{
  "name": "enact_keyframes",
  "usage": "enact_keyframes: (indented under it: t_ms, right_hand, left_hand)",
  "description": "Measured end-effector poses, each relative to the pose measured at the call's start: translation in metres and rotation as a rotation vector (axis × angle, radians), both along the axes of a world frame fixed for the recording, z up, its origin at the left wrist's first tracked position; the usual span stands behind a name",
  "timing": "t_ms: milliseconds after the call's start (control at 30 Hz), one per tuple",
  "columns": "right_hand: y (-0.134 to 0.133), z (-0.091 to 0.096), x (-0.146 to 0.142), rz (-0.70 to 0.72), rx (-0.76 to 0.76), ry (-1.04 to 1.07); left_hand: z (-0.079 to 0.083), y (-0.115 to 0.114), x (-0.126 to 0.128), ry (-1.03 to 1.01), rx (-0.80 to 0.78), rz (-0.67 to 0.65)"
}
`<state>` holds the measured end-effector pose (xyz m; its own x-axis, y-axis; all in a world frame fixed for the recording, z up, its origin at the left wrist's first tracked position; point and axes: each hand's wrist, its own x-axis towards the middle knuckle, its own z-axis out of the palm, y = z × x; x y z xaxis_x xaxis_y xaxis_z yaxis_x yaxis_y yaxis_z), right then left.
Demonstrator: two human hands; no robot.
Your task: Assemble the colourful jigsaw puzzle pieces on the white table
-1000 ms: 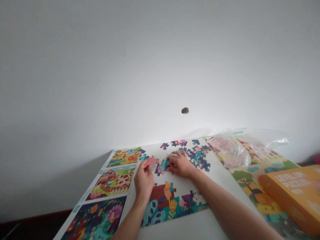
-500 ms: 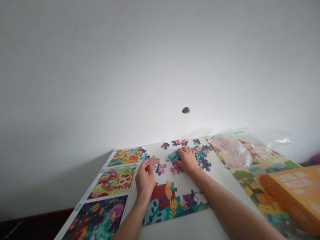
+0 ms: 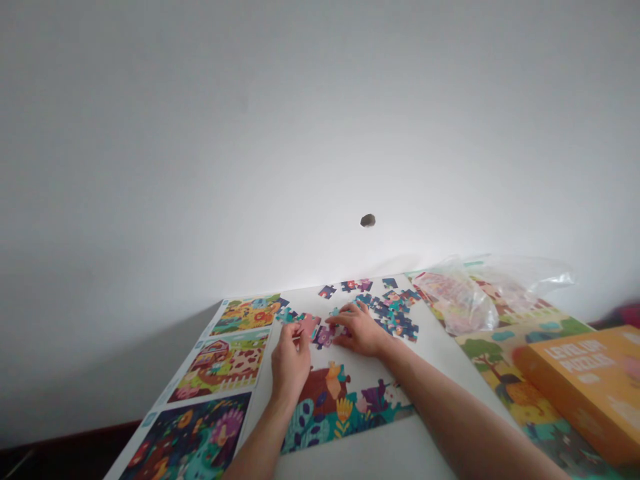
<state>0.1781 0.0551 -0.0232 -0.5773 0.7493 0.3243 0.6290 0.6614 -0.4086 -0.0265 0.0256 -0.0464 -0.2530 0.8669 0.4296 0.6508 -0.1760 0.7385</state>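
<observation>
My left hand (image 3: 290, 360) pinches a pink puzzle piece (image 3: 309, 325) just above the white table (image 3: 440, 353). My right hand (image 3: 357, 330) lies close beside it, fingers curled down on a purple puzzle piece (image 3: 323, 337) and the small pieces next to it. Both hands hover over the far edge of a partly joined puzzle section (image 3: 345, 403) with flowers and a brown shape. A heap of loose dark blue and teal pieces (image 3: 395, 312) lies right of my right hand.
A sheet of three printed guide pictures (image 3: 220, 363) lies along the table's left edge. At the right are a crumpled clear plastic bag (image 3: 475, 293), a large finished picture (image 3: 505, 360) and an orange puzzle box (image 3: 585, 380). A white wall stands behind the table.
My right hand drew back from the loose heap toward my left hand and now rests on the purple piece. The left hand with the pink piece edged slightly right.
</observation>
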Motion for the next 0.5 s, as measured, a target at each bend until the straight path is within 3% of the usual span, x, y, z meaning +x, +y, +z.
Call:
enact_keyframes:
  t_ms: [500]
  right_hand:
    - [-0.0054, 0.0061, 0.0004, 0.073, 0.046, -0.006]
  left_hand:
    - [0.0000, 0.0003, -0.0007, 0.026, 0.025, 0.023]
